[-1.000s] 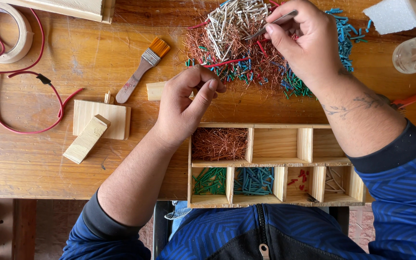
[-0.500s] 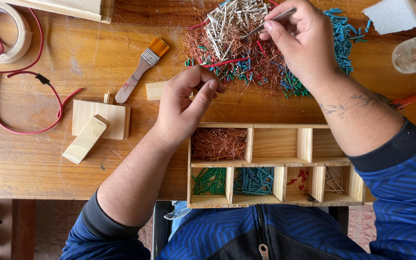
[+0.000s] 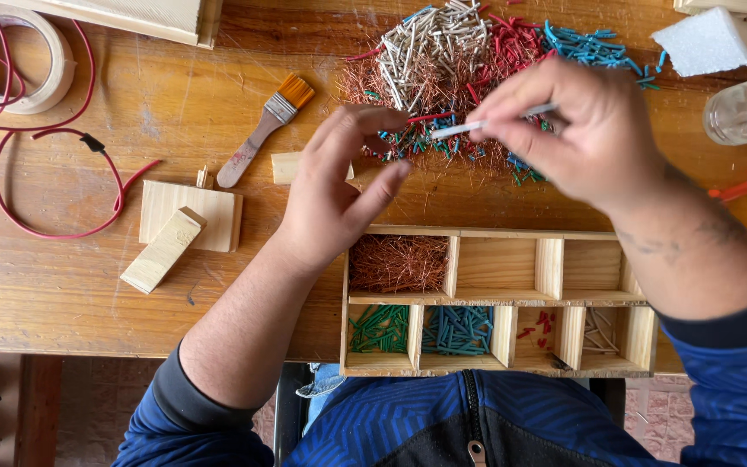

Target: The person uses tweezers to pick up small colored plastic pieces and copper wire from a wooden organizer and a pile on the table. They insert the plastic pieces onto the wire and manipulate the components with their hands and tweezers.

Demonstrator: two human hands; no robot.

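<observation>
Thin white wire piece (image 3: 477,127): pinched at one end in the right hand (image 3: 594,130), held level just above the near edge of the heap, free end pointing at the left hand (image 3: 330,203).

Worn orange-brown wooden table (image 3: 218,285) underneath everything. At its near edge, a pale wooden sorting tray (image 3: 494,298) with seven compartments: copper strands (image 3: 398,262) top left, two empty beside them, then green, blue, a few red and a few white pieces along the bottom row. Beyond the tray, a mixed heap of white, red, blue, green and copper wire pieces (image 3: 443,52).

Right hand: a second ago up over the white part of the heap, now lower and nearer the tray, thumb and fingertips closed on the white piece. Left hand: before, loosely curled on the table; now raised, fingers spread and released, holding nothing, thumb close to the piece's free end without clearly touching.

Judged from that: one white piece out of the heap, in no compartment yet.

Off left, untouched: a small orange-bristled paintbrush (image 3: 261,134).
</observation>
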